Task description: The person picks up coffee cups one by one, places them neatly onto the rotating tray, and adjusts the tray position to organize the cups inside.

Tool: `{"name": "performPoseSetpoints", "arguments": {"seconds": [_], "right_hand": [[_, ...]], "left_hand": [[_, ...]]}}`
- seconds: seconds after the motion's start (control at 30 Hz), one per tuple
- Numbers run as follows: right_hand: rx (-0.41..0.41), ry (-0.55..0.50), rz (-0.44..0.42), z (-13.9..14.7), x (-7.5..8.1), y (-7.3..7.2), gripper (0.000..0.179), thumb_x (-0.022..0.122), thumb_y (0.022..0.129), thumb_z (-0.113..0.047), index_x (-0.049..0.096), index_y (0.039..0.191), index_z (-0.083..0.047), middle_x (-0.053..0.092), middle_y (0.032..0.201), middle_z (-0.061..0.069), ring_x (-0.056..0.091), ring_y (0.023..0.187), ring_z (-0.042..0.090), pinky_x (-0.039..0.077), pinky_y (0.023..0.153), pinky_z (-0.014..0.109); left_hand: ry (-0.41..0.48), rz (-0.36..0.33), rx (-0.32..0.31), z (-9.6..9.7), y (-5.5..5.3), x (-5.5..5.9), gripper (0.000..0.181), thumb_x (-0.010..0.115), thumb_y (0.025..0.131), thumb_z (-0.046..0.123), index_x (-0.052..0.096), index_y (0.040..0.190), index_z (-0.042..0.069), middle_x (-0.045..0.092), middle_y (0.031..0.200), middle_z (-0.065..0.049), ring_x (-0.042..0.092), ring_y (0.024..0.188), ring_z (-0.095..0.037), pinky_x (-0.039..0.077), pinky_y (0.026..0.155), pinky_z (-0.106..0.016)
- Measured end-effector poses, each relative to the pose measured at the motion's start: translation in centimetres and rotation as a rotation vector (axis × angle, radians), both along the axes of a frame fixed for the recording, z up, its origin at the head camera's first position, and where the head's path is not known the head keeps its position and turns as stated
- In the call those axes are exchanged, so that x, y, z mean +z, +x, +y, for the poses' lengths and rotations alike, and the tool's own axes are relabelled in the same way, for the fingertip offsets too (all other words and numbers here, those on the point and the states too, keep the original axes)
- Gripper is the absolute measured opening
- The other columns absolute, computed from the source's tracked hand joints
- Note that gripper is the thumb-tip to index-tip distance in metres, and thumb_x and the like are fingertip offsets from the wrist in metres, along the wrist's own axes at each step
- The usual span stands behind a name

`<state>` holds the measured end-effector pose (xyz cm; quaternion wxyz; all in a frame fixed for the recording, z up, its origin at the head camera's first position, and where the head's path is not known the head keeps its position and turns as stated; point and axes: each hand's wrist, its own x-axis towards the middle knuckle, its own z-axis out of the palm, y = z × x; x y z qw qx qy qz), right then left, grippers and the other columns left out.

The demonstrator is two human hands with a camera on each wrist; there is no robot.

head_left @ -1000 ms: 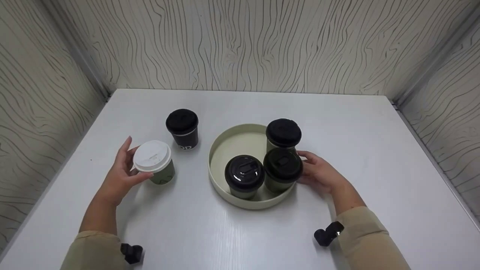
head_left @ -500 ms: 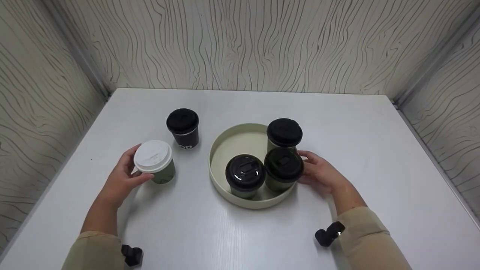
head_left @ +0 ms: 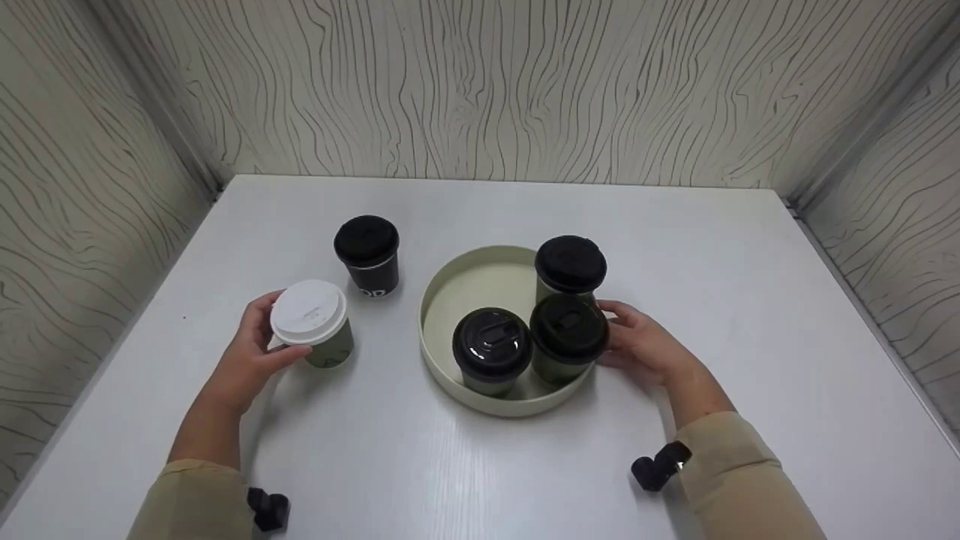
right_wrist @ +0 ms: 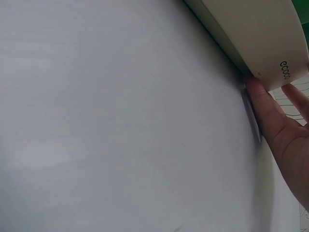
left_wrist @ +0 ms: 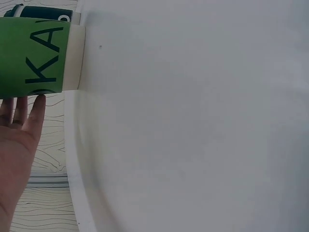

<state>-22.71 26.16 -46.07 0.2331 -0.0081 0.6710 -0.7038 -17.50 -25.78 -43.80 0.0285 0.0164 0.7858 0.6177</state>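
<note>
Seemingly mid-grasp, the left hand (head_left: 252,363) curled round a white-lidded cup (head_left: 313,321) left of the tray (head_left: 465,296); the right hand (head_left: 645,348), fingers loose, touched the tray; lifting the cup seemed due.

The head camera looks forward and down across the white tabletop (head_left: 420,465). Much closer, the left wrist camera, rolled sideways, shares the green paper cup (left_wrist: 31,58) with it; the right wrist camera, tilted, shares the round tray (right_wrist: 256,34).

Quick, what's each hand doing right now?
Left hand: closed, holding the green cup.
Right hand: touching the tray's outer side; whether it grips cannot be told.
</note>
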Motion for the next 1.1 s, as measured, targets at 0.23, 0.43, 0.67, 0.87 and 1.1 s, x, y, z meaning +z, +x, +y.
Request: {"name": "performPoseSetpoints", "arguments": {"seconds": [0.23, 0.43, 0.67, 0.87, 1.1], "right_hand": [[-0.008, 0.012, 0.007, 0.0, 0.1, 0.0, 0.055, 0.056, 0.09, -0.013, 0.031, 0.138, -0.008, 0.05, 0.113, 0.009, 0.059, 0.09, 0.019, 0.05, 0.082, 0.04], [-0.005, 0.017, 0.007, 0.0, 0.0, 0.0, 0.056, 0.057, 0.089, -0.013, 0.031, 0.138, -0.008, 0.051, 0.114, 0.009, 0.059, 0.09, 0.019, 0.049, 0.083, 0.04], [-0.002, 0.048, 0.016, 0.0, 0.2, 0.2, 0.058, 0.06, 0.089, -0.019, 0.032, 0.138, -0.009, 0.052, 0.117, 0.011, 0.059, 0.094, 0.022, 0.049, 0.084, 0.04], [0.004, 0.052, 0.017, 0.1, 0.3, 0.2, 0.059, 0.059, 0.089, -0.02, 0.031, 0.139, -0.01, 0.052, 0.12, 0.013, 0.059, 0.098, 0.023, 0.049, 0.085, 0.041], [0.004, 0.052, 0.013, 0.1, 0.2, 0.0, 0.06, 0.059, 0.089, -0.019, 0.029, 0.14, -0.01, 0.049, 0.121, 0.013, 0.059, 0.098, 0.022, 0.048, 0.086, 0.041]], "left_hand": [[-0.003, -0.025, 0.007, 0.2, -0.1, 0.0, 0.089, 0.075, 0.076, 0.02, 0.014, 0.141, 0.017, 0.013, 0.151, -0.006, 0.003, 0.14, -0.023, 0.007, 0.11, -0.051], [0.0, -0.023, 0.007, 0.2, -0.1, 0.3, 0.088, 0.074, 0.077, 0.02, 0.014, 0.141, 0.016, 0.013, 0.151, -0.006, 0.002, 0.14, -0.023, 0.005, 0.11, -0.05], [0.0, 0.015, -0.007, 0.1, -0.2, 0.6, 0.084, 0.072, 0.078, 0.018, 0.015, 0.139, 0.014, 0.017, 0.149, -0.009, 0.006, 0.139, -0.024, 0.007, 0.11, -0.051], [-0.006, 0.027, -0.026, 0.3, -0.3, 1.3, 0.083, 0.072, 0.078, 0.018, 0.015, 0.139, 0.013, 0.018, 0.148, -0.01, 0.008, 0.139, -0.025, 0.015, 0.108, -0.051], [-0.011, 0.042, -0.055, 1.0, -0.5, 2.4, 0.083, 0.072, 0.078, 0.017, 0.016, 0.139, 0.013, 0.02, 0.147, -0.009, 0.012, 0.138, -0.026, 0.019, 0.107, -0.051]]}}
